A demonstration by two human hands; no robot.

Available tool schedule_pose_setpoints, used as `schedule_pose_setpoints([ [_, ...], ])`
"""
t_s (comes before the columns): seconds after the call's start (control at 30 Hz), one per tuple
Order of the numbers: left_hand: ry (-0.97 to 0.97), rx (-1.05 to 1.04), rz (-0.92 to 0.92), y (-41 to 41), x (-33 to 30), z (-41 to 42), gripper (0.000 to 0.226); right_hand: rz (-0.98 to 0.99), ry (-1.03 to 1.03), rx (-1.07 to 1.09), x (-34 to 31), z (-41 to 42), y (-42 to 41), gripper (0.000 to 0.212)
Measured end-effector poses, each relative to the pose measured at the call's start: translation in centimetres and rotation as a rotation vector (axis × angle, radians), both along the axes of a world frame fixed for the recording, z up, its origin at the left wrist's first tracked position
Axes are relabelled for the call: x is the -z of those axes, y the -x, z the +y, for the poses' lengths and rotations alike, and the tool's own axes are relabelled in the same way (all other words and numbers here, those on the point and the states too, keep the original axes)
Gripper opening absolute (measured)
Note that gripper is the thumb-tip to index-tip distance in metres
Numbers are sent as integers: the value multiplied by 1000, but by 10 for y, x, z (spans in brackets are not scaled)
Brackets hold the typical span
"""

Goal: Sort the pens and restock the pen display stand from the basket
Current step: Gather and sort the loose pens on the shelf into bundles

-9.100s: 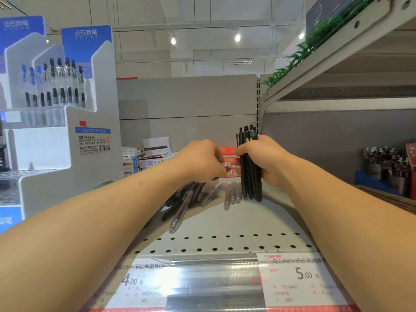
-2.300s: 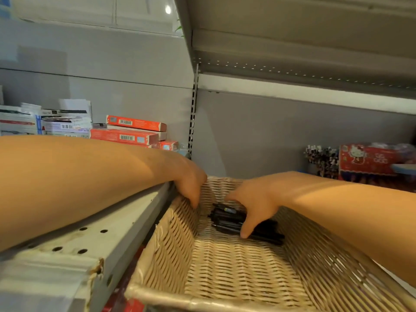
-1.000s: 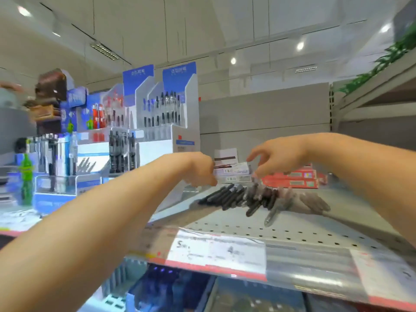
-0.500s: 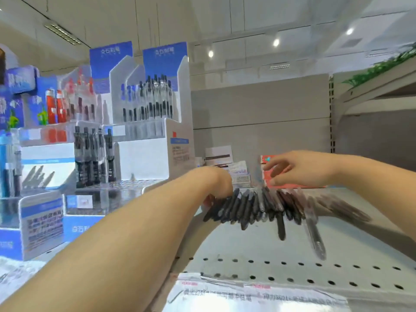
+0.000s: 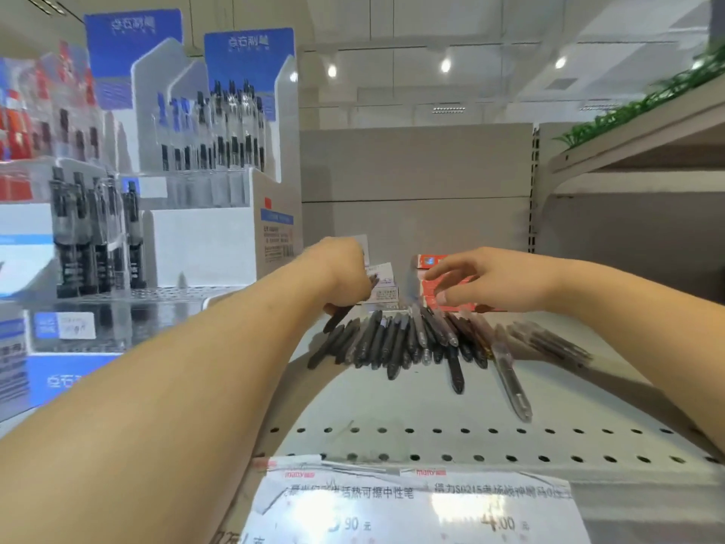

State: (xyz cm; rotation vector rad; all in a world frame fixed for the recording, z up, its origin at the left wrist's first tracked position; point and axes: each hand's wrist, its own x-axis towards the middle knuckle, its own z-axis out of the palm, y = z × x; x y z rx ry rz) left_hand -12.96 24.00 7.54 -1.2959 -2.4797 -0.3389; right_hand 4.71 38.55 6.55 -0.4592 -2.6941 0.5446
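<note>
A fan of dark pens (image 5: 392,341) lies across the grey perforated shelf (image 5: 392,410), with one clear pen (image 5: 510,380) sticking out toward me. My left hand (image 5: 345,268) is curled at the left end of the row and grips a black pen (image 5: 336,318) that juts out below it. Just above the right part of the row hovers my right hand (image 5: 486,282), fingers loosely spread and holding nothing. The white and blue pen display stand (image 5: 219,159) rises at the left with pens upright in its tiers. No basket is in view.
Red boxes (image 5: 431,265) and white boxes (image 5: 382,286) are stacked behind the pens against the back panel. Price labels (image 5: 416,504) run along the shelf's front edge. A lower display tier (image 5: 94,237) holds black pens at far left. An upper shelf with green plants (image 5: 647,108) overhangs at right.
The view has come closer to the shelf. My left hand has closed round a pen at the row's left end; my right hand stays hovering above the pens.
</note>
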Motion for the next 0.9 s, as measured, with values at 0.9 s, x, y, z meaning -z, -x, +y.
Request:
schedule_pose_setpoints([
  [0.9, 10, 339, -43, -68, 39, 34, 31, 489, 472, 146, -4, -9, -13, 20],
])
